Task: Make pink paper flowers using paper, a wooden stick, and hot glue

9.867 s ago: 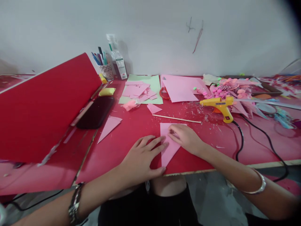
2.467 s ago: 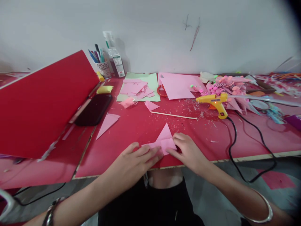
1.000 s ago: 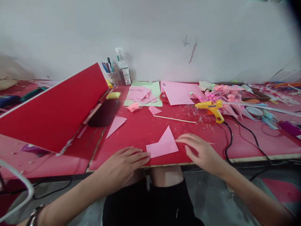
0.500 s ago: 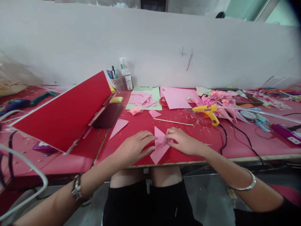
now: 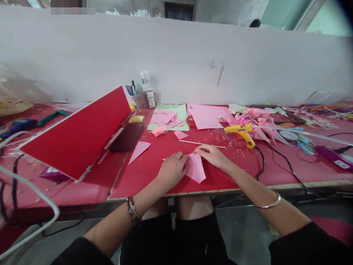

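A folded piece of pink paper (image 5: 196, 170) lies by the table's front edge, its creases showing. My left hand (image 5: 172, 170) is curled over the paper's left part, fingers bent and pressing on it; a small pink tip pokes out left of the hand. With fingertips together, my right hand (image 5: 213, 156) pinches the paper's upper corner. Left of my hands lies a pink paper triangle (image 5: 139, 151). Beyond them are a smaller pink paper piece (image 5: 181, 135) and a thin wooden stick (image 5: 202, 144).
A yellow glue gun (image 5: 242, 133) with a black cord lies to the right, before a pile of pink crafts (image 5: 257, 117). Pink sheets (image 5: 208, 116) and a green sheet (image 5: 181, 108) lie at the back. A red board (image 5: 85, 136) leans at left beside a dark phone-like object (image 5: 127, 137).
The pink paper has been turned, its lower point now toward the right. My left hand has moved right onto it, and my right hand has shifted up to its top corner.
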### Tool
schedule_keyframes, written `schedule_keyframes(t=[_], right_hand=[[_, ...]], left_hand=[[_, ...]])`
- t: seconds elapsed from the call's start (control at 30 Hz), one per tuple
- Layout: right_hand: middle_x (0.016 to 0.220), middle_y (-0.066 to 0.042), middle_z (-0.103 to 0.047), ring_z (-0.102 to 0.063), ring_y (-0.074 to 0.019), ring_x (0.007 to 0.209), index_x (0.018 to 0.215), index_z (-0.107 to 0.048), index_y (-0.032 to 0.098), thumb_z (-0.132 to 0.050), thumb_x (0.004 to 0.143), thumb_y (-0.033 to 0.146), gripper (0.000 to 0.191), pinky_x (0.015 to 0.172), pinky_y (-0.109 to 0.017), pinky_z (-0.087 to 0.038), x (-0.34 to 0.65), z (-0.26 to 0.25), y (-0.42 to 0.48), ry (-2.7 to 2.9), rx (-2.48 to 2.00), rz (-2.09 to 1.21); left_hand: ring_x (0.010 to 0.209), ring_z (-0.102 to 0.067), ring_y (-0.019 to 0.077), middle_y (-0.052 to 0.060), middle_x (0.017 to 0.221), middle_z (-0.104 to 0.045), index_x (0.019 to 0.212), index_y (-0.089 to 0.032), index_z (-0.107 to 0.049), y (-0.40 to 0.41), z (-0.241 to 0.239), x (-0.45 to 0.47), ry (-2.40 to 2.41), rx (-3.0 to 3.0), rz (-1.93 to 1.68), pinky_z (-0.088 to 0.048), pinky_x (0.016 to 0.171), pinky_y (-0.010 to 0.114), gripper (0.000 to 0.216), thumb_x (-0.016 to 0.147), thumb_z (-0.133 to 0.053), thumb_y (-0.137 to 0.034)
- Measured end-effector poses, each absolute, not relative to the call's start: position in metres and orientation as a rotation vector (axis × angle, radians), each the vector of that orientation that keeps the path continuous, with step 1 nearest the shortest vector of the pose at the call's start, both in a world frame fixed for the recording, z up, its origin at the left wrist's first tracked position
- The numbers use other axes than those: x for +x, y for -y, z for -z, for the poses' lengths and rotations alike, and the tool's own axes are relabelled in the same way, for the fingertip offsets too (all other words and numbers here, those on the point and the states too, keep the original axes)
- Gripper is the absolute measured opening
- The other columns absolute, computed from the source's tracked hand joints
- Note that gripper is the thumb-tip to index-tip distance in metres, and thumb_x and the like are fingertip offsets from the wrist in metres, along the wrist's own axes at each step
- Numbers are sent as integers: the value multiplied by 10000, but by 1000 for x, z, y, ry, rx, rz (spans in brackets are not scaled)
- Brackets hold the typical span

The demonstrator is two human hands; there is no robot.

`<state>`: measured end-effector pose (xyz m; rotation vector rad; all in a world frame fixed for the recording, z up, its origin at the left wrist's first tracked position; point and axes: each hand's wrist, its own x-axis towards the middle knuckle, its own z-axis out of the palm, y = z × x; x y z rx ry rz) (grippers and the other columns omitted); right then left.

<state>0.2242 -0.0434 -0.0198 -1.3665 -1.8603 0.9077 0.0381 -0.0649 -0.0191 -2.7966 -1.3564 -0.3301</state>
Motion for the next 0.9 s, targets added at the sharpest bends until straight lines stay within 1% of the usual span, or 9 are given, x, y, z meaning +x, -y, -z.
schedule_keyframes(t=[0.1, 0.23, 0.37, 0.53, 0.63, 0.7, 0.73, 0.83, 0.9], right_hand=[[820, -31, -632, -579, -151, 771, 838, -570, 159, -461, 757, 263, 171, 723, -281, -400, 220, 26, 47, 1796, -1436, -856], [688, 14, -612, -554, -123, 610, 913, -529, 181, -434, 766, 235, 184, 667, -277, -379, 214, 29, 55, 1804, -1536, -750], [571, 51, -551, -514, -120, 553, 908, -516, 199, -418, 776, 232, 168, 669, -282, -337, 208, 27, 65, 1887, -1604, -592], [582, 47, -560, -522, -125, 574, 850, -541, 210, -408, 783, 207, 149, 752, -341, -262, 204, 29, 71, 1962, -1664, -373], [593, 39, -576, -534, -130, 578, 837, -546, 213, -413, 783, 212, 143, 771, -360, -252, 207, 30, 74, 1948, -1704, -363], [598, 33, -585, -551, -148, 604, 871, -533, 215, -431, 780, 254, 143, 782, -375, -264, 209, 28, 76, 1907, -1735, -399], [623, 26, -598, -565, -166, 646, 907, -521, 218, -449, 771, 290, 169, 796, -387, -267, 210, 27, 77, 1877, -1741, -421], [754, -1, -633, -581, -204, 796, 1036, -460, 235, -516, 716, 394, 362, 835, -410, -284, 210, 24, 82, 1782, -1707, -563], [775, 1, -637, -590, -190, 779, 1092, -416, 239, -523, 706, 396, 429, 824, -393, -323, 209, 24, 84, 1731, -1648, -714]], left_hand=[[832, -523, 194, 73, 921, -523, 1157, -171, -450, 62, 22, 42, 1346, -2774, 285, -424, 693, 314, 338, 827, -394, -215], [850, -523, 213, 79, 923, -530, 1166, -159, -445, 61, 24, 45, 1349, -2747, 256, -424, 691, 337, 349, 828, -387, -225], [847, -526, 215, 78, 919, -533, 1157, -171, -456, 63, 24, 46, 1345, -2729, 247, -419, 675, 330, 335, 841, -369, -239], [840, -523, 217, 73, 908, -538, 1170, -173, -441, 63, 23, 45, 1321, -2723, 234, -411, 657, 333, 341, 856, -324, -238], [854, -514, 211, 71, 925, -538, 1185, -185, -430, 63, 24, 44, 1339, -2728, 241, -407, 665, 324, 354, 854, -324, -253], [875, -507, 211, 73, 947, -535, 1199, -190, -419, 64, 26, 44, 1357, -2725, 246, -402, 685, 324, 368, 844, -347, -259], [886, -503, 213, 75, 959, -533, 1206, -189, -412, 64, 26, 44, 1363, -2724, 253, -398, 694, 327, 377, 840, -355, -260], [906, -495, 218, 80, 981, -527, 1212, -188, -405, 64, 28, 44, 1377, -2723, 281, -391, 710, 332, 382, 842, -356, -269], [913, -493, 215, 80, 990, -526, 1212, -194, -404, 64, 29, 44, 1384, -2730, 289, -386, 720, 327, 381, 841, -362, -271]])
